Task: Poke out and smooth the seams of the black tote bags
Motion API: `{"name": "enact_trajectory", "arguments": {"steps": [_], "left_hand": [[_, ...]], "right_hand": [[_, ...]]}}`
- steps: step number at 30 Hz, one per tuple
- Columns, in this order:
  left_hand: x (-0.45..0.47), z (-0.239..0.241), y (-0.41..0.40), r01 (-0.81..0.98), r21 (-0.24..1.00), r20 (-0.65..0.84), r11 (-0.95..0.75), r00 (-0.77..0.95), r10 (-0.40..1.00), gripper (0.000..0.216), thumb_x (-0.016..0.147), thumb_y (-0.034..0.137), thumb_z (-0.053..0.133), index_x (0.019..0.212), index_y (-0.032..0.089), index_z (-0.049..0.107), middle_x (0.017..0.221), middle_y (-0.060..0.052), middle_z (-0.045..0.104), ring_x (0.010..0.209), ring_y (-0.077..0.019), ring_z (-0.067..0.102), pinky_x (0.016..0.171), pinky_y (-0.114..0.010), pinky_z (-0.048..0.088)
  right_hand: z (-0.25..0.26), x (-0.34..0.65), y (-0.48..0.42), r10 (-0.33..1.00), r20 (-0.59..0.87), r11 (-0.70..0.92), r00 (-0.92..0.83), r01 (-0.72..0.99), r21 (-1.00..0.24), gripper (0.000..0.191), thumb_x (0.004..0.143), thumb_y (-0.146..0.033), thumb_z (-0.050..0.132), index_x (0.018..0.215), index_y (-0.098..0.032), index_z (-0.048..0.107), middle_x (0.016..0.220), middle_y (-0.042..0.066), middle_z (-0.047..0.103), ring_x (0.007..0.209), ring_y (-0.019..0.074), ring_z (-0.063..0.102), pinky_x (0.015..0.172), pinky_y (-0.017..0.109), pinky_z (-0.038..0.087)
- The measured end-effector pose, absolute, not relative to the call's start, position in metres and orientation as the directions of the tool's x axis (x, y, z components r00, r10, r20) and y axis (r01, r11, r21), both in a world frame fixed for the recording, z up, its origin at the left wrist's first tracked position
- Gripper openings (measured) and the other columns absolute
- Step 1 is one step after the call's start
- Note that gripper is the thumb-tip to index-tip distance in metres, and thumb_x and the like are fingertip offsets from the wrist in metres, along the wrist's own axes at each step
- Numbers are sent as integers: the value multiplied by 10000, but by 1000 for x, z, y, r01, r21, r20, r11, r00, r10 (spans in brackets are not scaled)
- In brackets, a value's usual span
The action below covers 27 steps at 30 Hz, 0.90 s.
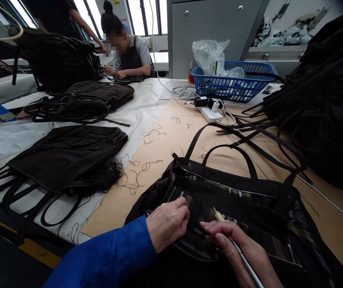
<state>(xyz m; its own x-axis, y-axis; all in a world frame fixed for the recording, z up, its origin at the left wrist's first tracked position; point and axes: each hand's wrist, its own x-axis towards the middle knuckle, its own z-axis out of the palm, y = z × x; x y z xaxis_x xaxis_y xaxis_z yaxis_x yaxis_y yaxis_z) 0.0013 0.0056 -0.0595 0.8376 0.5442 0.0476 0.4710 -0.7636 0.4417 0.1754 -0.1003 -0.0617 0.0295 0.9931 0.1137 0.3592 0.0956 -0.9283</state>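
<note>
A black handbag (207,166) lies unzipped in front of me, its two handles up and its striped, plaid-like lining showing. Inside the opening, my left hand (169,222) is closed against the lining; its fingertips are hidden, so what they pinch cannot be made out. My right hand (240,248) grips a slim pen-like tool (219,216) with a cream collar, a silvery shaft and a fine metal tip. That tip points up and left over the lining, apart from my left hand.
Dark bags (69,156) with long straps and loose threads lie left. A large dark pile (327,108) rises at right. Behind the handbag are a power strip (209,114), a coiled cable (185,92) and a blue basket (234,90) of plastic bags. A person (132,56) works across the table.
</note>
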Motion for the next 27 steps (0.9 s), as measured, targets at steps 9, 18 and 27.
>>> {"name": "enact_trajectory", "arguments": {"steps": [9, 18, 27], "left_hand": [[0, -67, 8, 341, 456, 223, -822, 851, 476, 174, 892, 113, 347, 810, 159, 493, 868, -26, 533, 636, -97, 549, 541, -178, 477], [-7, -70, 5, 302, 548, 289, -780, 806, 516, 185, 908, 153, 339, 806, 165, 494, 863, -35, 539, 629, -92, 544, 561, -179, 486], [-10, -62, 6, 392, 770, 34, -504, 763, 645, 152, 731, 70, 528, 840, 154, 593, 950, -29, 549, 637, -79, 533, 573, -175, 459]], "right_hand": [[-63, 173, -94, 971, 240, 209, 14, 440, -873, 91, 949, -203, 459, 918, -257, 525, 934, -24, 610, 965, 107, 608, 865, 145, 475], [-70, 153, -70, 930, 308, 365, -199, 585, -725, 203, 949, -120, 338, 798, -201, 448, 777, 30, 500, 720, 176, 501, 599, 281, 448], [-74, 157, -73, 949, 270, 315, -163, 526, -790, 185, 960, -125, 343, 826, -196, 448, 777, 14, 479, 691, 142, 494, 601, 258, 440]]}}
